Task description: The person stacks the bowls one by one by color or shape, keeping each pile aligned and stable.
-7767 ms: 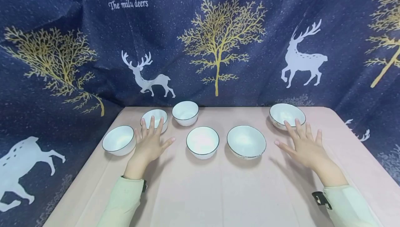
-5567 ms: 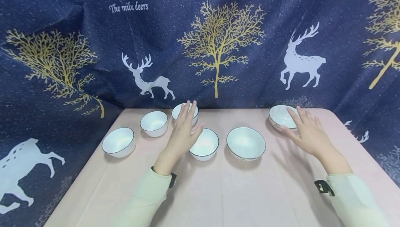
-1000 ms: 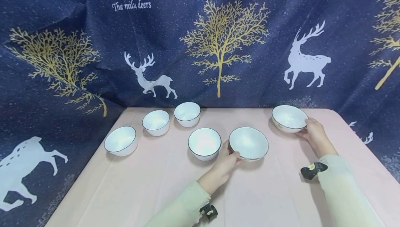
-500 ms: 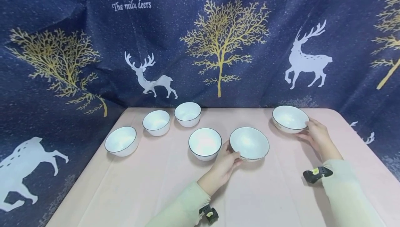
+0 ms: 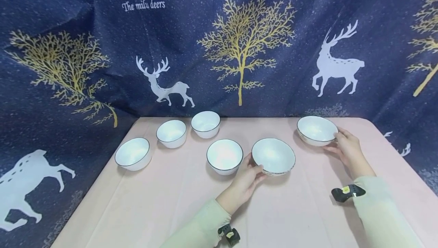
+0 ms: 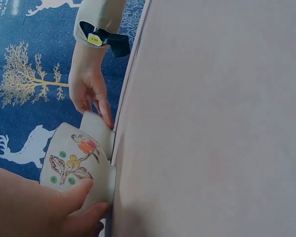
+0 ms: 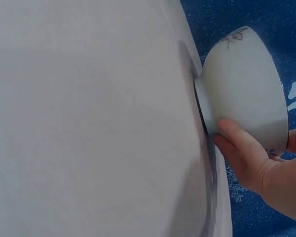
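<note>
My left hand (image 5: 244, 181) grips a white bowl (image 5: 273, 155) near the table's middle, thumb at its rim and fingers low on its left side. In the left wrist view, this bowl (image 6: 71, 153) shows a painted flower, leaves and berries outside. At the back right, my right hand (image 5: 350, 151) holds a similar dark-rimmed bowl (image 5: 316, 128) by its right side. The right wrist view has that bowl (image 7: 241, 94) with its foot close over the cloth, fingers of the right hand (image 7: 274, 173) near the base. Both bowls are upright, with nothing inside.
A plain white bowl (image 5: 224, 157) stands just left of my left hand. Further left are several similar white bowls: one at the back (image 5: 205, 123), one beside it (image 5: 171, 133), one near the left edge (image 5: 133, 153). A blue deer-print cloth (image 5: 273, 69) hangs behind the pink tabletop (image 5: 143, 210).
Earlier, both hands hovered with spread fingers, the left over the left-hand bowls. The left has moved right and both hands have taken hold of bowls. Over the last second they barely move.
</note>
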The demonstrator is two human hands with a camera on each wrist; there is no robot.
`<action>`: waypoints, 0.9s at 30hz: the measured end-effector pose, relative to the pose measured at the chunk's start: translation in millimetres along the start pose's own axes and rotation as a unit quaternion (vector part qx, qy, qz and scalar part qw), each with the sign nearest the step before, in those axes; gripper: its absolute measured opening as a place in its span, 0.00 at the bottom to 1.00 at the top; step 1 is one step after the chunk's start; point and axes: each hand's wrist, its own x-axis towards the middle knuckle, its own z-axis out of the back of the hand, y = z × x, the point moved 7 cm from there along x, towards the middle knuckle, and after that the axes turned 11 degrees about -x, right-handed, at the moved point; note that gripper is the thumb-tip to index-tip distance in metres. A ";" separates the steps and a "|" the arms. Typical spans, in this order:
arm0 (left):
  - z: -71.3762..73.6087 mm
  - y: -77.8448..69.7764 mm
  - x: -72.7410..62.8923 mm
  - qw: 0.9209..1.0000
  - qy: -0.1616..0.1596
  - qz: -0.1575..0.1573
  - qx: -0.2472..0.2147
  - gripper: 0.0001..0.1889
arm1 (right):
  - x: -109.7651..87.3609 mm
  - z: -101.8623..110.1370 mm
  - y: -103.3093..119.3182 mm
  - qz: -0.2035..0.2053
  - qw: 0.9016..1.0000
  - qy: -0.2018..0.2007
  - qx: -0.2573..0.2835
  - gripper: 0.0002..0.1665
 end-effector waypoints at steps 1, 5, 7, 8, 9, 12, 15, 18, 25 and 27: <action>0.0 0.1 0.0 1.000 -0.001 0.000 -0.003 0.39 | -1.1 -1.1 0.4 0.000 1.000 0.003 0.013 0.35; 0.1 -0.4 -0.3 1.000 0.002 -0.002 -0.009 0.39 | -4.7 -5.2 2.8 0.004 0.999 0.013 0.045 0.36; -0.1 -0.8 -0.6 1.000 0.005 -0.005 -0.009 0.39 | -6.0 -6.3 4.4 0.008 0.999 0.016 0.043 0.36; -0.1 -0.7 -0.7 1.000 0.006 -0.007 -0.009 0.39 | -6.4 -6.5 5.0 0.010 0.999 0.017 0.041 0.36; -0.1 -0.6 -0.8 1.000 0.005 -0.007 -0.011 0.40 | -6.7 -6.4 5.5 0.012 0.999 0.018 0.047 0.36; -0.1 -0.3 -0.8 1.000 0.004 -0.009 -0.011 0.40 | -7.7 -5.8 6.7 0.019 0.997 0.024 0.068 0.36; 0.2 0.3 -0.6 1.000 0.000 -0.008 -0.012 0.40 | -8.6 -5.1 8.3 0.030 0.996 0.029 0.085 0.35; 0.8 1.4 -0.1 1.000 -0.004 -0.009 -0.012 0.40 | -9.9 -5.1 9.6 0.041 0.996 0.030 0.077 0.35; 0.9 1.8 -0.2 1.000 -0.001 -0.012 -0.008 0.41 | -17.0 -7.5 16.5 0.049 0.997 0.032 0.046 0.36; 0.5 1.6 -0.5 1.000 -0.001 -0.011 -0.008 0.40 | -17.7 -7.5 17.7 0.051 0.998 0.029 0.029 0.36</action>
